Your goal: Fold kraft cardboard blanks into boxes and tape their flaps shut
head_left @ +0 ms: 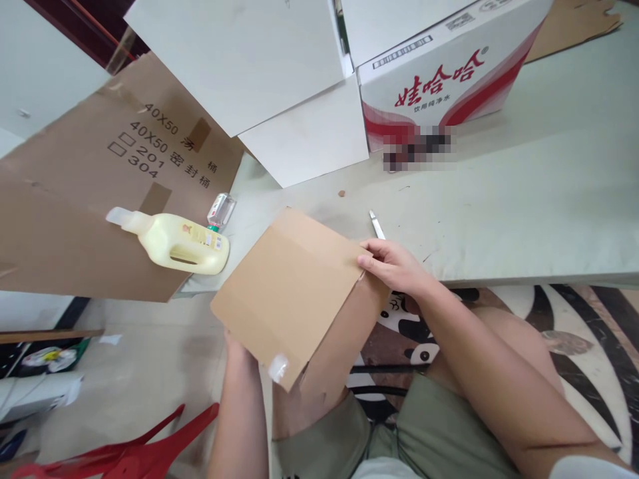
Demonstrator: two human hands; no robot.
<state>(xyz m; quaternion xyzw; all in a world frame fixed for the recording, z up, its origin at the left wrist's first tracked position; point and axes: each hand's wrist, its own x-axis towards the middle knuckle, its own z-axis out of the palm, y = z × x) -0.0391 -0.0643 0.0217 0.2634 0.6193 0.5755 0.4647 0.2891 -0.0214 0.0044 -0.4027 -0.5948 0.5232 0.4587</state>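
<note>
A brown cardboard box (284, 286) is tilted between my hands, over my lap and the table's front edge. Its broad panel faces up, with a piece of clear tape (278, 367) near the lowest corner. My right hand (392, 263) pinches the right corner, thumb on top. At the lower left edge, my left hand (236, 342) supports the box from beneath, its fingers hidden behind the panel. Just beyond my right hand, a slim light-coloured cutter or similar tool (377, 225) lies on the table, its near end hidden.
A pale yellow bottle (184, 243) and a small clear bottle (221, 211) lie at the left against a large printed carton (114, 179). White boxes (309, 136) and a red-and-white carton (449, 86) stand at the back of the table (524, 199). A red stool (150, 452) is lower left.
</note>
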